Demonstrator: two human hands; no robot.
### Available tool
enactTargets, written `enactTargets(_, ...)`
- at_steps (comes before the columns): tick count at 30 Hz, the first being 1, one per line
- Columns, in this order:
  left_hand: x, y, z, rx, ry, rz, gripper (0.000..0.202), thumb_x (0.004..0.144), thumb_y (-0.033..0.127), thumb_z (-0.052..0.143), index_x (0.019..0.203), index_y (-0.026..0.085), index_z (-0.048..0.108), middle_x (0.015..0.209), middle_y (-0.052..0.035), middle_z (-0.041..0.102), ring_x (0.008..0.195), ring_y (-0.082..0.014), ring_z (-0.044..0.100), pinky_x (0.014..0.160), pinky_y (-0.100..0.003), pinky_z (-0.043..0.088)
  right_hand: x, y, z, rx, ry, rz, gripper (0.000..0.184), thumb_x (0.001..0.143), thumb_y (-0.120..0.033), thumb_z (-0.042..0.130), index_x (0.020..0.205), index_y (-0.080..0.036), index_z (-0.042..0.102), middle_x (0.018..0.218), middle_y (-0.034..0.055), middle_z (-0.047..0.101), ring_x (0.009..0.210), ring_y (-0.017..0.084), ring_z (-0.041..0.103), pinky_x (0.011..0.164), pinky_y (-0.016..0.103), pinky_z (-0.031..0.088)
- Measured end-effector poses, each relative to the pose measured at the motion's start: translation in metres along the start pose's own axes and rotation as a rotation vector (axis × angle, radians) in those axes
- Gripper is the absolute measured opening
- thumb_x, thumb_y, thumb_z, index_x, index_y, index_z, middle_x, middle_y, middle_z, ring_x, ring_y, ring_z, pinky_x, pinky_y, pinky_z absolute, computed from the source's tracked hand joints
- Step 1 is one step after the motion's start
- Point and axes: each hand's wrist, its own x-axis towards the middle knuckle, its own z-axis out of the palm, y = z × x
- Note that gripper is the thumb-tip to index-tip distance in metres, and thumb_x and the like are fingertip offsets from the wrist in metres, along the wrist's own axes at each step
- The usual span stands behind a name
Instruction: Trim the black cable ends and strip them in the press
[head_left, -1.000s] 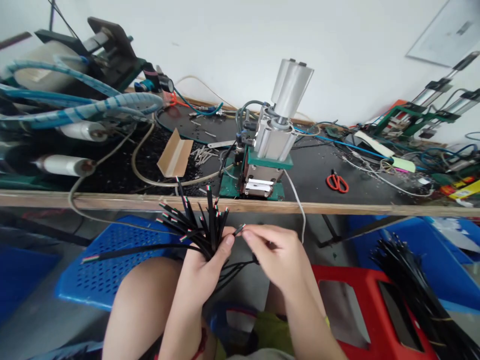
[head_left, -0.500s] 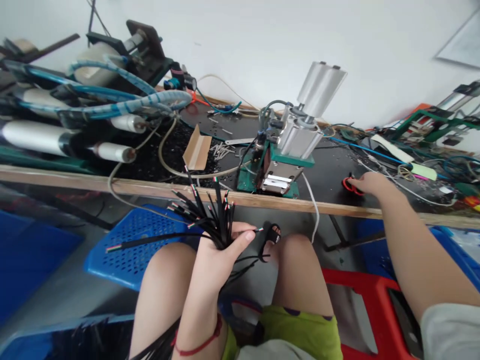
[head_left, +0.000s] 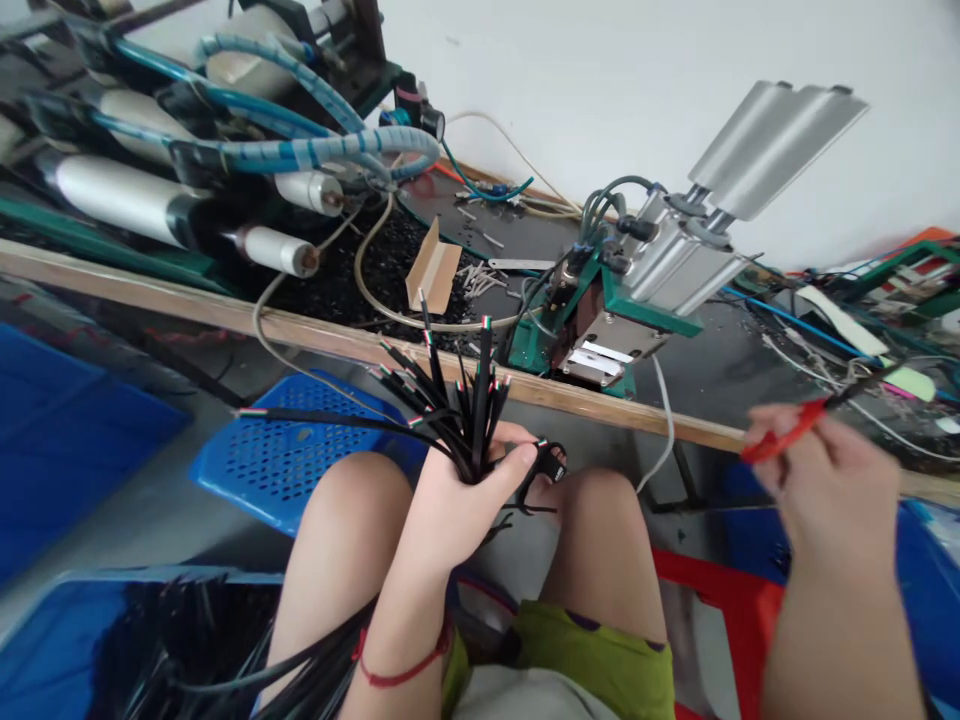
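My left hand (head_left: 461,505) is closed around a bundle of black cables (head_left: 450,415) whose stripped ends fan upward, showing red, white and green wires. It hangs over my knees, below the bench edge. My right hand (head_left: 821,485), blurred by motion, is closed on red-handled scissors (head_left: 784,435), lifted off the bench at the right. The scissors' dark blades point up and right. The two hands are well apart.
A pneumatic press (head_left: 645,290) on a green base stands on the black bench behind a wooden edge strip (head_left: 315,335). Hoses and rollers (head_left: 187,190) fill the left. A blue perforated crate (head_left: 300,450) sits below, more black cables (head_left: 187,640) at lower left, a red stool (head_left: 712,610) to the right.
My right hand left the cable bundle, reached to the scissors on the bench at the right, and now holds them lifted. The view swung left; my left hand kept hold of the bundle.
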Motion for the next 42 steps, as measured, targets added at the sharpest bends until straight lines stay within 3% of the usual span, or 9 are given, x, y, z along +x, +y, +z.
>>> enactTargets(2,-0.001,0.003,0.001,0.007,-0.028,-0.039,0.009,0.083,0.027,0.09,0.088,0.02,0.092,0.073,-0.0033,0.076,0.066,-0.0156,0.063,0.06,-0.025,0.052,-0.075,-0.005,0.012,0.253,-0.244,0.145,0.05,0.094,-0.062,0.089,0.072,-0.018,0.077,0.062,0.0068,0.069,0.041,0.011,0.045,0.039,0.028,0.027)
enactTargets(4,-0.003,0.006,0.002,0.004,-0.062,-0.068,0.01,0.082,0.027,0.09,0.089,0.02,0.094,0.077,-0.0054,0.082,0.067,-0.0168,0.066,0.06,-0.025,0.055,-0.134,-0.011,0.029,0.421,-0.554,0.249,0.065,0.099,-0.072,0.082,0.065,-0.02,0.066,0.061,0.0069,0.067,0.049,0.014,0.054,0.045,0.027,0.036)
enactTargets(6,-0.006,0.007,0.002,0.002,-0.086,-0.082,0.01,0.081,0.028,0.091,0.088,0.021,0.094,0.08,-0.0067,0.086,0.068,-0.0178,0.069,0.06,-0.026,0.057,-0.164,-0.02,0.045,0.483,-0.848,0.291,0.068,0.101,-0.076,0.078,0.064,-0.021,0.062,0.058,0.0053,0.065,0.051,0.015,0.055,0.047,0.026,0.036)
enactTargets(8,-0.009,0.007,0.001,-0.002,-0.109,-0.091,0.008,0.081,0.028,0.092,0.086,0.021,0.094,0.082,-0.0069,0.087,0.07,-0.0184,0.072,0.063,-0.026,0.059,-0.167,-0.027,0.054,0.46,-0.972,0.26,0.069,0.102,-0.077,0.076,0.065,-0.021,0.06,0.056,0.0033,0.063,0.05,0.014,0.053,0.049,0.026,0.034)
enactTargets(12,-0.011,0.007,-0.003,-0.041,-0.164,-0.09,0.007,0.082,0.026,0.093,0.078,0.021,0.09,0.075,-0.0046,0.083,0.069,-0.0166,0.071,0.064,-0.024,0.059,-0.145,-0.034,0.052,0.377,-0.93,0.119,0.071,0.106,-0.079,0.069,0.066,-0.02,0.062,0.057,0.0018,0.062,0.053,0.012,0.05,0.054,0.027,0.033)
enactTargets(16,-0.01,0.007,-0.002,-0.103,-0.173,-0.091,0.016,0.082,0.023,0.095,0.073,0.019,0.082,0.068,-0.0019,0.078,0.064,-0.0147,0.068,0.062,-0.024,0.057,-0.147,-0.034,0.049,0.391,-1.044,0.152,0.073,0.104,-0.084,0.068,0.069,-0.021,0.063,0.057,0.0013,0.06,0.054,0.013,0.048,0.054,0.028,0.03)
enactTargets(22,-0.012,0.004,-0.001,-0.241,-0.156,-0.042,0.016,0.086,0.022,0.096,0.078,0.019,0.082,0.098,-0.01,0.091,0.095,-0.024,0.086,0.089,-0.032,0.067,-0.159,-0.033,0.054,0.462,-1.143,0.244,0.072,0.101,-0.086,0.069,0.071,-0.02,0.064,0.058,0.0019,0.062,0.054,0.013,0.046,0.057,0.029,0.026)
enactTargets(26,-0.012,0.001,-0.002,-0.279,-0.129,-0.078,0.015,0.088,0.023,0.097,0.08,0.02,0.084,0.097,-0.0098,0.092,0.09,-0.0239,0.086,0.084,-0.033,0.067,-0.16,-0.038,0.056,0.484,-1.105,0.264,0.071,0.1,-0.084,0.073,0.071,-0.02,0.064,0.059,0.0013,0.062,0.054,0.012,0.044,0.056,0.029,0.024)
enactTargets(42,-0.013,-0.003,-0.002,-0.31,-0.141,0.001,0.017,0.09,0.016,0.093,0.077,0.023,0.086,0.092,-0.0046,0.091,0.094,-0.0217,0.086,0.089,-0.033,0.066,-0.155,-0.04,0.06,0.483,-1.126,0.068,0.069,0.108,-0.076,0.069,0.067,-0.02,0.063,0.053,0.0021,0.061,0.048,0.013,0.055,0.046,0.024,0.035)
